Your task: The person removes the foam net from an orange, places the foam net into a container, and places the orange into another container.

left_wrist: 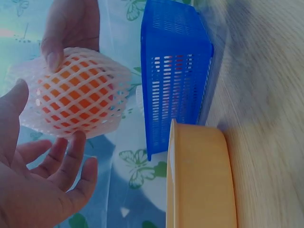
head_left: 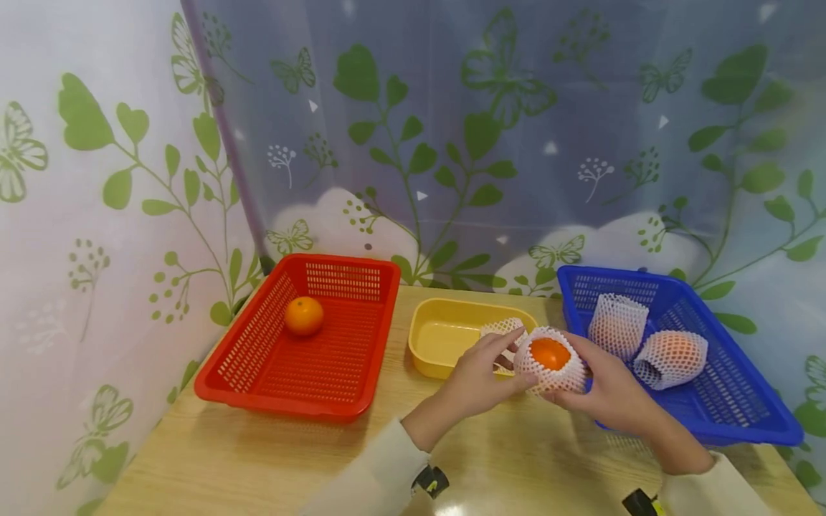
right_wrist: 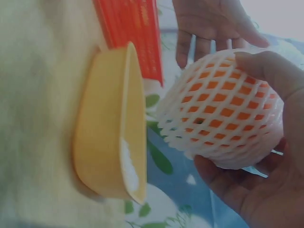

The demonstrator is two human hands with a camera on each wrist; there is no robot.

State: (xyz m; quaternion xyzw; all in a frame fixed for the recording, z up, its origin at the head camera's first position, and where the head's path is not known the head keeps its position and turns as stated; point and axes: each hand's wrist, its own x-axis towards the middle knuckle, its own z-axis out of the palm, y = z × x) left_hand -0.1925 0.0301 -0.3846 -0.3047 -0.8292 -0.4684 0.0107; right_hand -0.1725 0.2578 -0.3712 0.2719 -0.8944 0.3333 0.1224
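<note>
In the head view my right hand (head_left: pixel 606 380) grips an orange (head_left: pixel 550 353) wrapped in a white foam net sleeve (head_left: pixel 530 362). The sleeve's open end bares part of the fruit toward the head camera. My left hand (head_left: pixel 484 373) is at the sleeve's left side, its thumb against the mesh and its fingers loosely spread. In the left wrist view the left fingers (left_wrist: pixel 76 142) are close below the netted orange (left_wrist: pixel 78 97), contact unclear. In the right wrist view the right thumb (right_wrist: pixel 256 61) and curled fingers hold the net (right_wrist: pixel 223 114) from both sides.
A red basket (head_left: pixel 284 405) on the left holds one bare orange (head_left: pixel 304 316). Behind my hands, a yellow tub (head_left: pixel 429 304) contains a foam net (head_left: pixel 500 330). To the right, a blue basket (head_left: pixel 748 401) holds two netted fruits (head_left: pixel 674 355). A patterned curtain (head_left: pixel 419 143) hangs behind the wooden table (head_left: pixel 226 459).
</note>
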